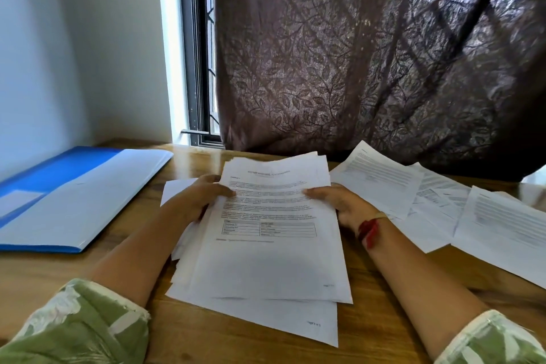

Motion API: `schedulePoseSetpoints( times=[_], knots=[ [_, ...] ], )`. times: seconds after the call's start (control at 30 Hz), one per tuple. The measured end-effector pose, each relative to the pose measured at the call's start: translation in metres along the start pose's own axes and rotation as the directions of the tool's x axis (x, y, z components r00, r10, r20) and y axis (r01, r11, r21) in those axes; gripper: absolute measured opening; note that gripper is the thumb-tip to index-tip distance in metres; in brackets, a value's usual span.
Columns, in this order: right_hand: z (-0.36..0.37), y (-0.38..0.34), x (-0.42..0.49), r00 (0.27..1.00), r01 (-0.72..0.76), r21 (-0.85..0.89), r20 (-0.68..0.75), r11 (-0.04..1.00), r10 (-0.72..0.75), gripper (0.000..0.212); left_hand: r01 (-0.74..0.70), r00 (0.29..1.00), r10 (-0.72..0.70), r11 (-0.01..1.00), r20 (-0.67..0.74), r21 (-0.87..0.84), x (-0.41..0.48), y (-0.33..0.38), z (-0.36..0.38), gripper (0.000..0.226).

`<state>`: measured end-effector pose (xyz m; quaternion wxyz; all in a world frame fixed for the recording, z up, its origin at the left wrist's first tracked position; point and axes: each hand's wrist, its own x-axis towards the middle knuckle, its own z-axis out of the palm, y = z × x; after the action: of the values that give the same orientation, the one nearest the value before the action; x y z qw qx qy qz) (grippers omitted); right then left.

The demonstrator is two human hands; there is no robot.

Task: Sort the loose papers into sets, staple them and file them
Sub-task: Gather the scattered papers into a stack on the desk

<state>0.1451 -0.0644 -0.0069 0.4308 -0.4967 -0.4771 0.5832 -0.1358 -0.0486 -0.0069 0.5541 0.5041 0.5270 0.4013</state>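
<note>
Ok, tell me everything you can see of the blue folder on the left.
The folder is blue, thin, plastic-looking, lying flat, seemingly closed, on the wooden table at the left by the wall. Much of its cover looks pale, maybe glare. A pale label patch sits near its left end. Only the table touches it; the left hand and right hand hold the papers.

A: Can you read the top sheet point(274, 260)?
B: No, the print is too blurred. The left hand point(195, 198) and right hand point(339, 204) hide their fingers under the stack point(254, 307).
A: And the tabletop's point(384, 328) sides?
B: The blue folder point(74, 201) runs off the left, the loose papers point(502, 230) off the right.
</note>
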Motion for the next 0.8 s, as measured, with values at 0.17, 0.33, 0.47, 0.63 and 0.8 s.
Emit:
schedulePoseSetpoints(
  times=[0.17,0.33,0.47,0.63,0.8],
  knots=[
    [0.003,-0.003,0.002,0.997,0.074,0.092,-0.028,0.993,-0.071,0.035,-0.081,0.996,0.083,0.994,0.020,-0.080,0.000,0.001,0.005,0.035],
    [0.013,-0.003,0.001,0.981,0.190,0.229,-0.084,0.955,-0.176,0.040,-0.245,0.970,0.243,0.964,-0.026,-0.107,0.004,0.000,0.015,0.038],
    [0.020,-0.012,-0.001,0.979,0.203,0.158,-0.035,0.966,-0.200,0.038,-0.250,0.968,0.250,0.963,-0.019,-0.102,0.005,0.001,0.011,0.041],
    [0.011,-0.001,0.001,0.979,0.202,0.165,-0.044,0.965,-0.197,0.042,-0.284,0.956,0.292,0.941,0.018,-0.185,-0.001,0.000,0.014,0.037],
    [0.018,-0.007,0.000,0.976,0.216,0.316,-0.039,0.924,-0.215,0.038,-0.401,0.915,0.400,0.893,-0.048,-0.206,0.003,-0.001,0.028,0.041]
  ],
)
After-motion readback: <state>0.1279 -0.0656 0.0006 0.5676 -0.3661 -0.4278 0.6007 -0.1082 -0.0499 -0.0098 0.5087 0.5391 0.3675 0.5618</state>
